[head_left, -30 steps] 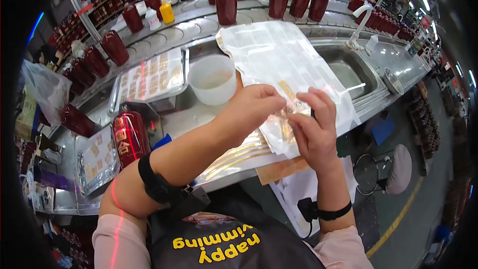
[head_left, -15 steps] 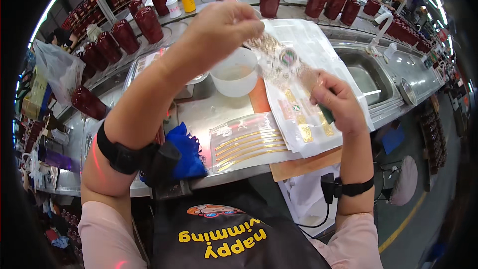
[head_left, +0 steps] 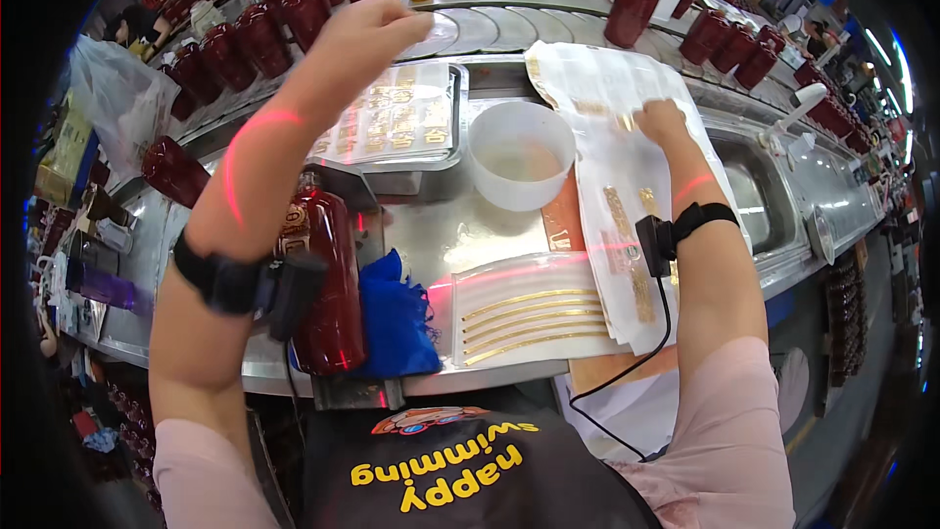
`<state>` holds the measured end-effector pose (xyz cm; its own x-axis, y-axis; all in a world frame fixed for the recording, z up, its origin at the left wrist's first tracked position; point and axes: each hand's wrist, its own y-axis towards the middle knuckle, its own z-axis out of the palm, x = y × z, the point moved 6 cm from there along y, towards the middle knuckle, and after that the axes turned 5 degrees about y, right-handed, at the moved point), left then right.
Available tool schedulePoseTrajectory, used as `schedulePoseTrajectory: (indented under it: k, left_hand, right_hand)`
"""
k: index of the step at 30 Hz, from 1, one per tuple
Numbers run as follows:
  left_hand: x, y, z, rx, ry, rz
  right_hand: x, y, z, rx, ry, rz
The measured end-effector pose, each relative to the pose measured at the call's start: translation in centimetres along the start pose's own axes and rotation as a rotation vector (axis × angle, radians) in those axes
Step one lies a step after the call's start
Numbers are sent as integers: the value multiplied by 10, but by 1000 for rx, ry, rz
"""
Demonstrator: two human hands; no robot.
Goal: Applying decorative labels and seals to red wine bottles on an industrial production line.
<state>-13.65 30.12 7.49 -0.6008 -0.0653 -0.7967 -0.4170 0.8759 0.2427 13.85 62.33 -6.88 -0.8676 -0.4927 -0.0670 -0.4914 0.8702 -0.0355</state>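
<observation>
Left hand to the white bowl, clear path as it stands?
Probably yes. The left hand is raised over the tray of gold labels, and the white bowl sits open just beside that tray with nothing over it.

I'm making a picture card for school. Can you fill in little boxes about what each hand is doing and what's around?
Left hand: raised over the tray of gold stickers, grip unclear
Right hand: resting on the clear sticker sheets
Between hands: white tub
Near edge: dark red bottle, blue cloth, gold strip sheet
</observation>
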Motion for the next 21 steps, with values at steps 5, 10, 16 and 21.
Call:
schedulePoseTrajectory:
  k: [5, 10, 16, 21]
  left_hand:
    - [2, -64, -50, -22, -26, -67]
    - [-9, -109, -57, -102, 63, 122]
    - [-35, -119, -28, -64, 91, 427]
    - [-62, -106, -31, 83, -244, 549]
  right_hand:
    - [-22, -24, 3, -248, 20, 154]
    - [41, -59, -95, -226, 74, -316]
    - [161, -210, -227, -443, 187, -905]
    - [244, -298, -274, -346, 345, -1180]
